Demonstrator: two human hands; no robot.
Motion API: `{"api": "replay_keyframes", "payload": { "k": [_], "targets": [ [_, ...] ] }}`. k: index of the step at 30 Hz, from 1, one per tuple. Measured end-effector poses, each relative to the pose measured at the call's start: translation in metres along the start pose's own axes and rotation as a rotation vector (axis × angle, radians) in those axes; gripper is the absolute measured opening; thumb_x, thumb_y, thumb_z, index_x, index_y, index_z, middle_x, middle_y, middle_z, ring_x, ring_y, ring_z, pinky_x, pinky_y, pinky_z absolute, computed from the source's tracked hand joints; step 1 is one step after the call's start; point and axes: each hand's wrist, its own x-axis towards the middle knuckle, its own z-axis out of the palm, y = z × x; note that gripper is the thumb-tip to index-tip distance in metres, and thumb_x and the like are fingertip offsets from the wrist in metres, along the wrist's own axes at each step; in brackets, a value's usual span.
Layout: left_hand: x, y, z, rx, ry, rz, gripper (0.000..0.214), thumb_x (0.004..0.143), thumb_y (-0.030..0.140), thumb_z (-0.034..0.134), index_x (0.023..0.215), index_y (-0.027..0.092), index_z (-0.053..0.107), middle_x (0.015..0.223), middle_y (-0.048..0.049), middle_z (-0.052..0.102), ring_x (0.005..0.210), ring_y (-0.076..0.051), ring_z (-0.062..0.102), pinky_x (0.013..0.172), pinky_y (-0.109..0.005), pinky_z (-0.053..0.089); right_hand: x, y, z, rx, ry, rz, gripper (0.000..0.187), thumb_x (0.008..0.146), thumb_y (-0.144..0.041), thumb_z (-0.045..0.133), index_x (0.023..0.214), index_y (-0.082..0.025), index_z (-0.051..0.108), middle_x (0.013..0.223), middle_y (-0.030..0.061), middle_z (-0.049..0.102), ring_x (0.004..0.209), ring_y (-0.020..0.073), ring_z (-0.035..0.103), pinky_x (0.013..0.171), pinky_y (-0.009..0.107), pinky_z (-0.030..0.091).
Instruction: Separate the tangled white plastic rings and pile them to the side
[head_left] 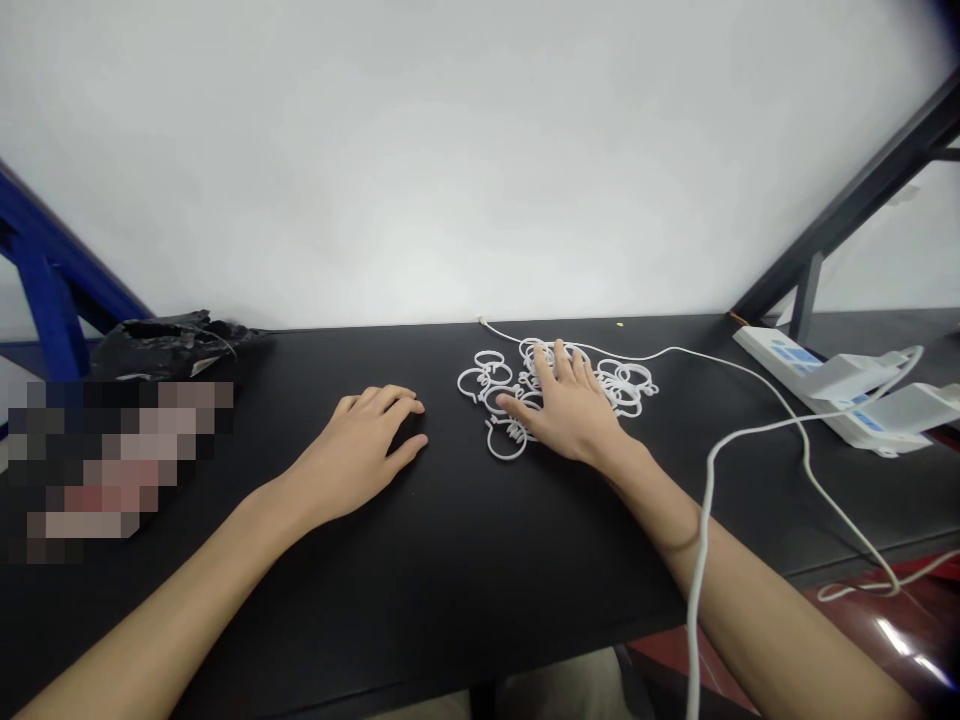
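Observation:
A loose pile of white open rings with small curled ends, like curtain rings [507,440], lies on the black tabletop [420,590]. My right hand [570,405] rests over the pile with its fingers spread, covering part of it. Whether any ring is under the palm cannot be seen. To the left of the pile, my left hand [371,440] lies palm down on the table, fingers a little bent and thumb apart. Nothing shows in it, and bare table separates it from the rings.
A white power strip [787,360] with plugged-in white adapters [862,375] sits at the right. One white cable [705,530] hangs across my right forearm; a thinner one [675,350] runs behind the rings. Crumpled black plastic [165,340] and a blurred-out patch are at the left.

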Motion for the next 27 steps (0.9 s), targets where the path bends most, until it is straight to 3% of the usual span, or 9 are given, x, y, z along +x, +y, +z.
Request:
{"api": "replay_keyframes", "payload": {
  "k": [7,10,12,14,17,20,23,27],
  "targets": [
    [0.0,-0.002,0.002,-0.003,0.003,-0.004,0.033,0.096,0.044,0.043,0.118,0.024,0.057,0.134,-0.0074,0.055,0.122,-0.028,0.05,0.099,-0.049,0.039,0.0,-0.006,-0.004,0.084,0.093,-0.05,0.1,0.083,-0.082,0.03,0.156,-0.014,0.021,0.163,0.0168,0.014,0.148,0.0424,0.002,0.119,0.057,0.014],
    [0.0,-0.002,0.001,-0.019,0.007,-0.002,0.033,0.096,0.045,0.044,0.118,0.024,0.058,0.133,-0.0065,0.056,0.121,-0.028,0.05,0.1,-0.049,0.039,-0.003,-0.011,-0.006,0.14,0.272,-0.127,0.082,0.091,-0.069,0.037,0.148,-0.01,0.039,0.155,0.0202,0.033,0.146,0.0403,0.02,0.117,0.057,0.023],
    [0.002,-0.003,0.002,-0.033,0.011,0.0,0.032,0.096,0.045,0.044,0.116,0.025,0.058,0.131,-0.0057,0.057,0.121,-0.027,0.05,0.1,-0.049,0.04,-0.008,-0.017,-0.007,0.197,0.383,-0.27,0.063,0.094,-0.057,0.045,0.137,-0.011,0.051,0.141,0.0193,0.05,0.136,0.0354,0.04,0.111,0.053,0.035],
    [0.004,-0.005,0.003,-0.04,0.028,-0.002,0.031,0.096,0.045,0.044,0.115,0.025,0.059,0.132,-0.0057,0.056,0.122,-0.027,0.049,0.102,-0.048,0.039,-0.016,-0.026,-0.007,0.257,0.416,-0.473,0.046,0.095,-0.046,0.05,0.127,-0.014,0.059,0.127,0.0162,0.06,0.121,0.0293,0.052,0.103,0.047,0.043],
    [0.006,-0.012,0.007,-0.024,0.074,-0.041,0.035,0.094,0.048,0.046,0.117,0.024,0.058,0.135,-0.0079,0.053,0.127,-0.029,0.045,0.105,-0.05,0.038,-0.03,-0.042,-0.007,0.28,0.316,-0.773,0.038,0.093,-0.045,0.054,0.117,-0.017,0.063,0.118,0.0129,0.063,0.109,0.0253,0.056,0.098,0.043,0.046],
    [0.007,-0.02,0.011,-0.003,0.094,-0.116,0.041,0.093,0.053,0.047,0.12,0.024,0.057,0.138,-0.0103,0.051,0.131,-0.032,0.042,0.106,-0.053,0.037,-0.042,-0.055,-0.005,0.207,0.16,-0.938,0.044,0.091,-0.053,0.055,0.112,-0.016,0.065,0.114,0.0122,0.063,0.105,0.0249,0.056,0.095,0.042,0.046],
    [0.006,-0.023,0.011,-0.014,0.064,-0.142,0.044,0.093,0.055,0.045,0.123,0.024,0.055,0.138,-0.0105,0.051,0.13,-0.032,0.044,0.106,-0.053,0.038,-0.046,-0.061,-0.003,0.135,0.059,-0.959,0.047,0.092,-0.055,0.052,0.113,-0.015,0.064,0.113,0.0128,0.062,0.103,0.0245,0.056,0.091,0.04,0.047],
    [0.005,-0.023,0.009,-0.007,0.04,-0.131,0.046,0.093,0.056,0.044,0.125,0.024,0.055,0.14,-0.01,0.05,0.13,-0.032,0.045,0.107,-0.051,0.038,-0.046,-0.062,-0.001,0.113,0.038,-0.936,0.046,0.093,-0.053,0.05,0.114,-0.015,0.063,0.114,0.0127,0.061,0.102,0.0241,0.056,0.091,0.039,0.046]
  ]
}}
